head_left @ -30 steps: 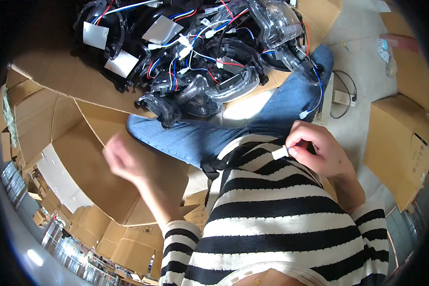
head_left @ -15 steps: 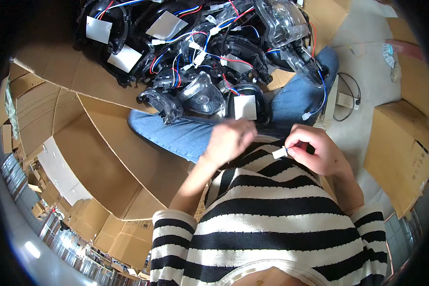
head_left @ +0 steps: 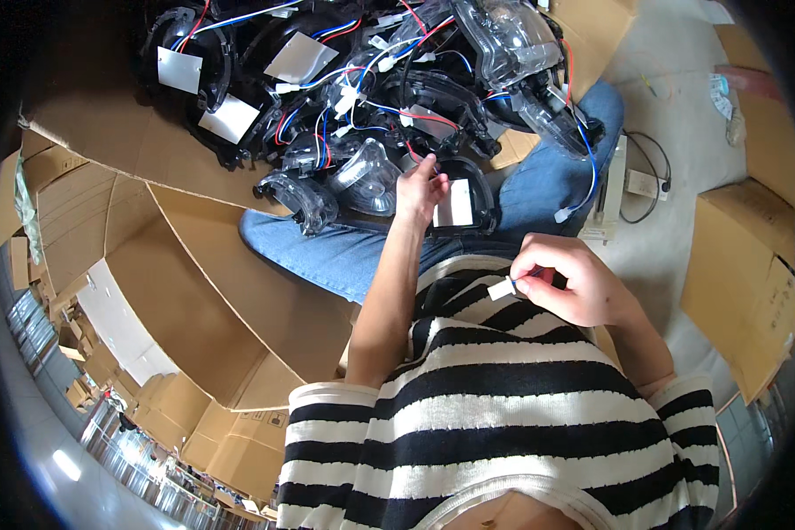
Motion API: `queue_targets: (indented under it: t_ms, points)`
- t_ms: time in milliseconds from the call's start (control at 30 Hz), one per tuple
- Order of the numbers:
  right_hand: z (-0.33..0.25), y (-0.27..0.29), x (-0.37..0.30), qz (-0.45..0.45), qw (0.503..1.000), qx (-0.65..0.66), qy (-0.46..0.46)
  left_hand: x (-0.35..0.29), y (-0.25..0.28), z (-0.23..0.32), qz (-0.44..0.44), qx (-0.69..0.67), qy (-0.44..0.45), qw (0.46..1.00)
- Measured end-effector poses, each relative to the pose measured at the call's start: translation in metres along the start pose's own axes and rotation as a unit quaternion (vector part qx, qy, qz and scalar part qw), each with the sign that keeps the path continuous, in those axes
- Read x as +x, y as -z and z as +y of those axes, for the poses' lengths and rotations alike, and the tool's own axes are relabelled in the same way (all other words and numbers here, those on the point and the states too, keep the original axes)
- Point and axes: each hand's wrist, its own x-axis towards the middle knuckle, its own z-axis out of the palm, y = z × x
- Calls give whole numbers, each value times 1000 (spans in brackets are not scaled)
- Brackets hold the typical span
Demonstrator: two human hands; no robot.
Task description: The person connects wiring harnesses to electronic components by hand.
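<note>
Just above the striped top, right hand closed to a pinch: thumb tip and forefinger meet at the wired end of a white connector. Connector juts out to the left of the fingertips, most of its body uncovered; a short bit of blue wire shows at the pinch. Other fingers curled in toward the palm.

Up and left of that pinch, left hand reaches away from the body, fingers partly bent, not spread. It lies at the near left side of a black lamp, fingers just beside or over the edge of its white label. Fingertips come up among thin wires at the lamp's far edge; too small to tell whether they have hold of one or only touch.

Close to the left of this hand, a clear lamp. Beyond both hands, a heap of lamps, wires and white plugs tangled through it. Above the right hand, near it, a loose plug hangs on blue wire by the jeans. Well to the left of both hands, an open carton; to the right, another carton.
</note>
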Motion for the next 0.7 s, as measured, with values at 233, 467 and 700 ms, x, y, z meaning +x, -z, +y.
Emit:
queue_targets:
  t_ms: [233, 467, 700]
  points:
    - [4, 1, -1, -13, 1000, 2, 21, -38, 20, -22, -31, 275, -234, 932]
    - [0, -2, 6, -38, 999, 2, 17, -135, 18, 36, 100, 551, -475, 679]
    - [-8, -3, 8, -46, 999, -15, 21, -176, 30, 81, 135, 634, -534, 543]
